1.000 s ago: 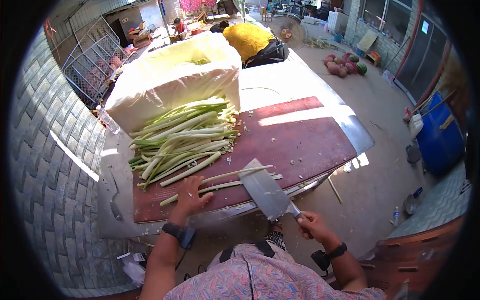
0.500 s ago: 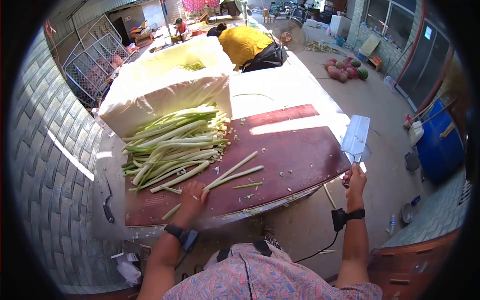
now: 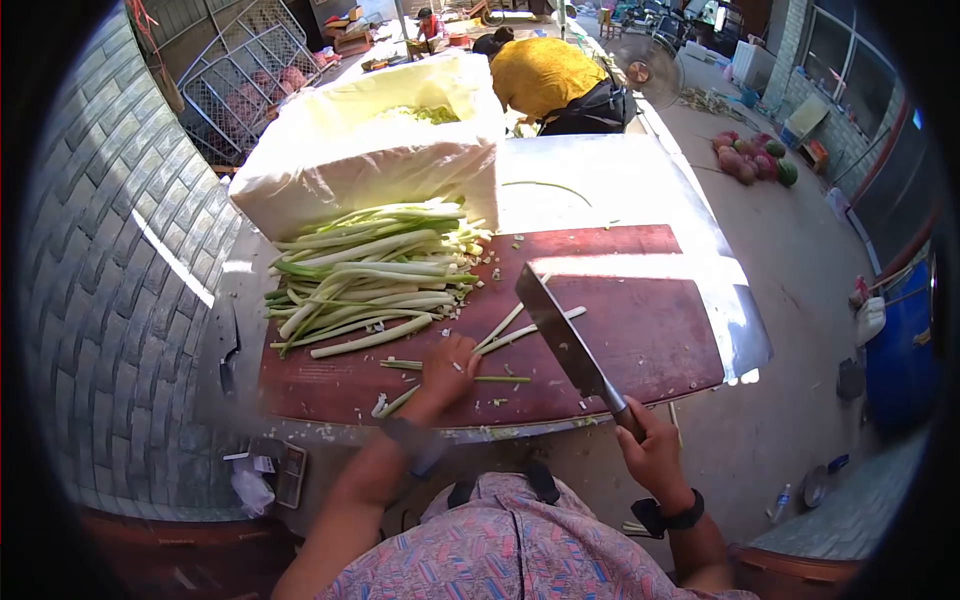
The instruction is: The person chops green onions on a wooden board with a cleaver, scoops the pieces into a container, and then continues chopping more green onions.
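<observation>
My right hand (image 3: 652, 450) grips a cleaver (image 3: 562, 340) by its handle, its broad blade raised and slanting over the red-brown cutting board (image 3: 650, 340). Closed over a few loose green onion stalks (image 3: 535, 330) near the board's front edge is my left hand (image 3: 450, 372). The stalks stick out on both sides of it, and its fingertips are partly hidden. Beyond the left hand lies a large heap of pale green onions (image 3: 370, 270), stacked sideways. Small white and green scraps are scattered over the board.
A cloth-lined box (image 3: 370, 185) holding chopped greens stands behind the heap. A knife (image 3: 229, 350) lies at the table's left edge, by a brick wall (image 3: 120, 300). Across the table a person in a yellow top (image 3: 548, 75) bends down. A fan (image 3: 640, 72) stands behind.
My right hand has brought the cleaver from beyond the board's right edge inward over the board. My left hand stays at the stalks, and the camera view has shifted.
</observation>
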Available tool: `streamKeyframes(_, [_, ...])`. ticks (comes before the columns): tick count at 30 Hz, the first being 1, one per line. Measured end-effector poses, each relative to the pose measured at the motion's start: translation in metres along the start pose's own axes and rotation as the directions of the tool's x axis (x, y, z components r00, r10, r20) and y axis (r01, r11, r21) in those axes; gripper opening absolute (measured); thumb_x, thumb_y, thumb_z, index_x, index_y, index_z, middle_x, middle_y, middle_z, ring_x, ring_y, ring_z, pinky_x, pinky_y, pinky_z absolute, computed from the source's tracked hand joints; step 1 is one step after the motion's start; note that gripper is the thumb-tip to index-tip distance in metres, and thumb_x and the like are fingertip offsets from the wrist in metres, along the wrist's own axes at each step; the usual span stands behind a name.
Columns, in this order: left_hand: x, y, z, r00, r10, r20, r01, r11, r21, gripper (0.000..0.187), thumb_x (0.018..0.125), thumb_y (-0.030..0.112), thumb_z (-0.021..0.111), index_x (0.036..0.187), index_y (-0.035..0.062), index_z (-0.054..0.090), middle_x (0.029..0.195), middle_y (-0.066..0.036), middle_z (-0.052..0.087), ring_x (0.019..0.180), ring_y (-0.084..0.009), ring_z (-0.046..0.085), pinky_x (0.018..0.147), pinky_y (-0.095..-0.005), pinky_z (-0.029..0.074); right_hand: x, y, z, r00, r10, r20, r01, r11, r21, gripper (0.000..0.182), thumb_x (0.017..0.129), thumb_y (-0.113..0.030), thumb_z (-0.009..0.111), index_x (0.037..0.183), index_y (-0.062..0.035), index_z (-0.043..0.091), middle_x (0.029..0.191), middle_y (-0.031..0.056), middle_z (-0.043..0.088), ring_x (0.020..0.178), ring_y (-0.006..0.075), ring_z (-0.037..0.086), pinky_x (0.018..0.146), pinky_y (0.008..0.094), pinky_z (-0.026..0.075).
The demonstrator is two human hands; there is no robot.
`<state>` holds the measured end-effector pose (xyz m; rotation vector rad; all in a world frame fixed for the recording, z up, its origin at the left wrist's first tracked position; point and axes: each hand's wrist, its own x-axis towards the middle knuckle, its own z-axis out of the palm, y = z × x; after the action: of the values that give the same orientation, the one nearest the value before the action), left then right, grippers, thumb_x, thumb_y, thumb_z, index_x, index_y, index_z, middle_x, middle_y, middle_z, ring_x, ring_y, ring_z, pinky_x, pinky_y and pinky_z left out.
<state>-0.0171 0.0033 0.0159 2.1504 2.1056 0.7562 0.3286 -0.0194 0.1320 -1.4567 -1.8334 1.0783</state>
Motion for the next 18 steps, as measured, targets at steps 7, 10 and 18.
streamKeyframes(7, [-0.005,0.001,0.005,0.999,0.005,-0.054,-0.005,1.0,-0.01,0.017,0.078,0.019,0.068,0.086,0.0084,0.056,0.083,-0.012,0.055,0.079,-0.0341,0.058,0.067,-0.0474,0.047,-0.001,-0.012,0.007,0.965,-0.21,0.155,0.236,0.957,-0.171,0.05,0.08,-0.009,0.068,0.129,-0.0125,0.057,0.081,0.0216,0.065,0.072,0.0359,0.066,0.062,0.0386,0.051])
streamKeyframes(10, [-0.004,0.002,0.007,1.0,-0.007,-0.025,0.007,1.0,0.008,0.013,0.078,0.017,0.064,0.085,0.0083,0.057,0.081,-0.012,0.055,0.078,-0.0339,0.058,0.066,-0.0471,0.047,0.004,-0.02,0.012,0.942,-0.221,0.253,0.28,0.933,-0.226,0.051,0.081,-0.009,0.067,0.13,-0.0155,0.056,0.081,0.0212,0.065,0.073,0.0361,0.066,0.063,0.04,0.051])
streamKeyframes(18, [-0.005,0.005,0.008,0.993,0.087,-0.08,-0.077,0.989,0.129,0.006,0.076,0.009,0.055,0.081,0.0081,0.058,0.08,-0.011,0.054,0.077,-0.031,0.057,0.064,-0.0447,0.045,0.02,-0.026,0.033,0.921,-0.219,0.324,0.337,0.864,-0.374,0.052,0.083,-0.016,0.065,0.133,-0.0209,0.053,0.076,0.0196,0.064,0.07,0.0379,0.064,0.061,0.0459,0.049])
